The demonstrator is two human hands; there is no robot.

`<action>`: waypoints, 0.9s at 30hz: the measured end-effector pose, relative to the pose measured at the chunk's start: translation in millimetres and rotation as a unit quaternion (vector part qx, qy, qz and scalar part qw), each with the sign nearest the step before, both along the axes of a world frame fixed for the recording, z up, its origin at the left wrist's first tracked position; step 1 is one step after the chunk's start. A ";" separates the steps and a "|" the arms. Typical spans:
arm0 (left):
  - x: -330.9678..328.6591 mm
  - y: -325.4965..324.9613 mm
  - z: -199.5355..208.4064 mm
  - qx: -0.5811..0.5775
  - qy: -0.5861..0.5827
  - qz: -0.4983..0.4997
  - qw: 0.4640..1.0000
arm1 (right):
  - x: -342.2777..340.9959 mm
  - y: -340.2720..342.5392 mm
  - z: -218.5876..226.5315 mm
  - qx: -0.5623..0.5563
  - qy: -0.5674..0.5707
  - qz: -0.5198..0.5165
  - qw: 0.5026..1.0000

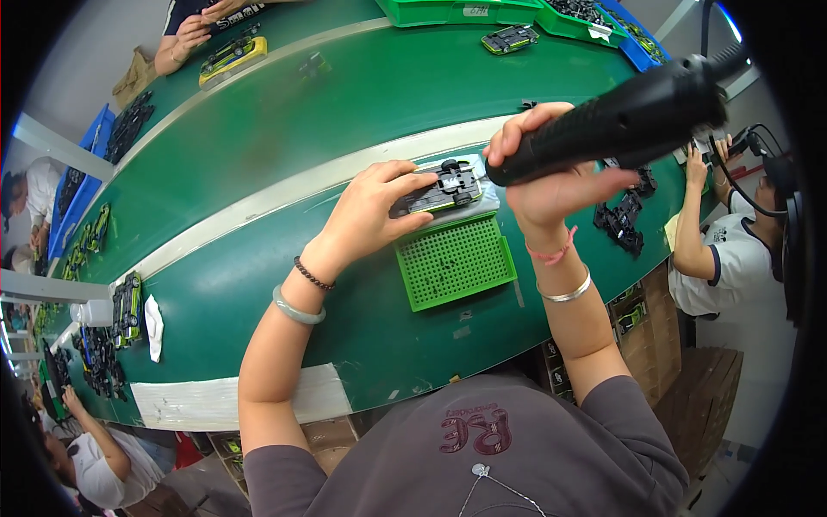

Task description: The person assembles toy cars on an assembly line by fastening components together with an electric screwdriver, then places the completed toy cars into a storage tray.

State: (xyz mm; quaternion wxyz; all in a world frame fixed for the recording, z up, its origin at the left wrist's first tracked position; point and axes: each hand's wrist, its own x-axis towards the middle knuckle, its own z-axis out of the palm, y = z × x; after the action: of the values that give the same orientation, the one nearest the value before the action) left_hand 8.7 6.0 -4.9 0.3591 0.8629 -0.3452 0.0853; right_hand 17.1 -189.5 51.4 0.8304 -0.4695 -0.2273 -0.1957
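A toy car (458,183) lies upside down on a pale pad, its dark underside and wheels facing up. My left hand (372,205) is closed around the car's left end, with fingers on top and the thumb along the near side. In my right hand (547,191) is a black electric screwdriver (616,125), held slantwise with its narrow end beside the car's right end. Its bit is hidden from view. Just below the car sits a green perforated tray (465,295) with small dark pieces, probably screws, scattered among its holes.
Black plastic parts (622,226) lie right of my right hand. A white strip (336,183) crosses the green table (362,112). Another toy car (510,40) lies at the far side near a green bin (457,12). Co-workers sit left, right and opposite.
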 end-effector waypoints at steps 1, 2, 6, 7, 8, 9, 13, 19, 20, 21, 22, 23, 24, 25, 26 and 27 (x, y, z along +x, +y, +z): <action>0.4 -0.8 -0.1 0.000 0.004 0.000 1.000 | 5.6 -3.1 -3.8 -0.001 -0.002 -0.003 1.000; 1.0 -1.9 -0.4 -0.001 0.003 -0.002 1.000 | 11.0 -5.9 -7.8 -0.027 0.020 -0.014 0.999; 0.7 -1.1 -0.8 -0.004 0.003 -0.002 1.000 | 17.9 -5.1 -13.0 -0.052 0.043 -0.037 0.997; 0.5 -1.3 -1.2 -0.004 0.002 -0.002 1.000 | 18.0 -5.0 -13.7 -0.052 0.051 -0.043 0.996; 0.3 -1.4 -1.6 -0.005 0.003 -0.002 1.000 | 18.2 -4.9 -14.9 -0.053 0.051 -0.043 0.996; 0.4 -1.2 -1.8 -0.005 0.001 -0.002 1.000 | 18.7 -4.5 -16.5 -0.062 0.050 -0.045 0.996; -0.2 -0.9 -3.0 -0.003 -0.011 0.008 1.000 | 21.7 -1.7 -26.5 -0.075 0.050 -0.045 0.995; 1.4 0.2 1.9 0.022 -0.008 -0.005 1.000 | 30.8 2.9 -26.8 -0.152 0.098 -0.058 0.982; 0.8 0.5 1.3 0.019 -0.004 -0.005 1.000 | 30.9 4.9 -26.3 -0.158 0.103 -0.056 0.980; 0.6 0.3 1.2 0.019 -0.004 -0.004 1.000 | 31.1 5.0 -26.7 -0.158 0.103 -0.055 0.980; 0.1 -0.2 1.7 0.017 -0.008 -0.002 1.000 | 30.9 5.0 -27.2 -0.163 0.107 -0.050 0.980; -0.1 -0.5 2.0 0.015 -0.013 0.001 1.000 | 31.0 5.2 -27.3 -0.167 0.111 -0.044 0.979; -0.2 -0.2 1.6 0.015 -0.012 0.001 1.000 | 31.0 5.7 -27.1 -0.167 0.111 -0.043 0.979; -0.1 0.1 1.2 0.014 -0.009 0.000 1.000 | 30.9 6.3 -26.5 -0.177 0.111 -0.048 0.977; -0.2 0.4 0.7 0.013 -0.005 -0.001 1.000 | 30.9 6.9 -26.1 -0.186 0.111 -0.053 0.975; -0.7 -0.3 0.2 0.013 -0.006 0.000 1.000 | 31.1 7.3 -26.7 -0.186 0.110 -0.052 0.975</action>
State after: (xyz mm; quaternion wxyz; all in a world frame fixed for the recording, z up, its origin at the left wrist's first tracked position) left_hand 8.0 5.7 -4.7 0.3455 0.8670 -0.3486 0.0862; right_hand 48.2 -182.2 24.6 0.7370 -0.6457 -0.1424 -0.1400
